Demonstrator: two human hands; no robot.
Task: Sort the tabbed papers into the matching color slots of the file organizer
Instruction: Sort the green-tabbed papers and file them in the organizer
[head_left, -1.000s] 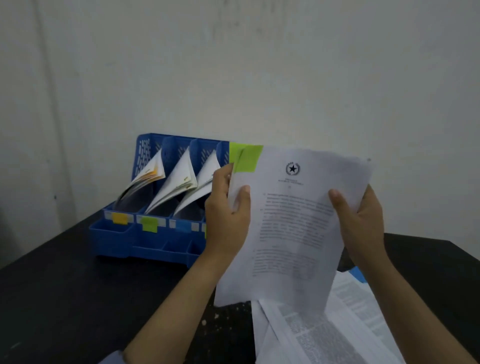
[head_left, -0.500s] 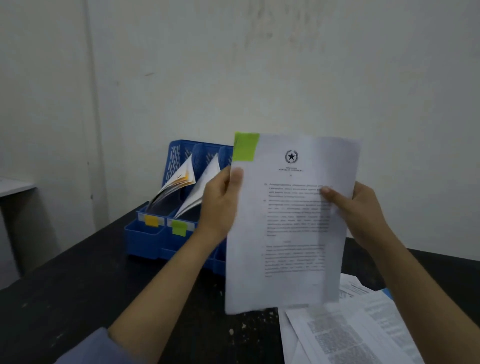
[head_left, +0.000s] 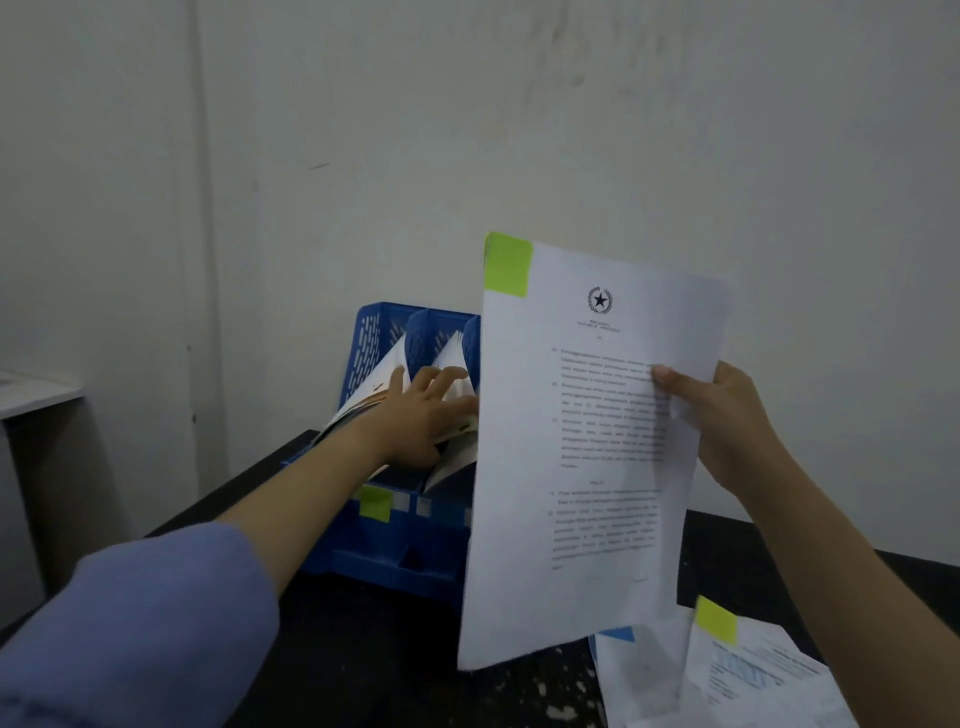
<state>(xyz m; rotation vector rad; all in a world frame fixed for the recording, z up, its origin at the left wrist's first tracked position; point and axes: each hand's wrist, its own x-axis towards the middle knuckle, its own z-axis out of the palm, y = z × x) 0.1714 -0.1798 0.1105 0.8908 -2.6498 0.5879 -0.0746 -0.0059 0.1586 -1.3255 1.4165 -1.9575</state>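
While your right hand (head_left: 727, 415) pinches the green-tabbed paper (head_left: 587, 452) upright in front of the blue file organizer (head_left: 384, 540), your left hand (head_left: 421, 410) reaches with straight fingers among the papers in its slots (head_left: 452, 364), above the green label (head_left: 375, 503).

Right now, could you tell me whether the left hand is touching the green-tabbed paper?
Apart. The head view shows the left hand reaching into the blue organizer, resting on filed papers, while only the right hand holds the green-tabbed paper.
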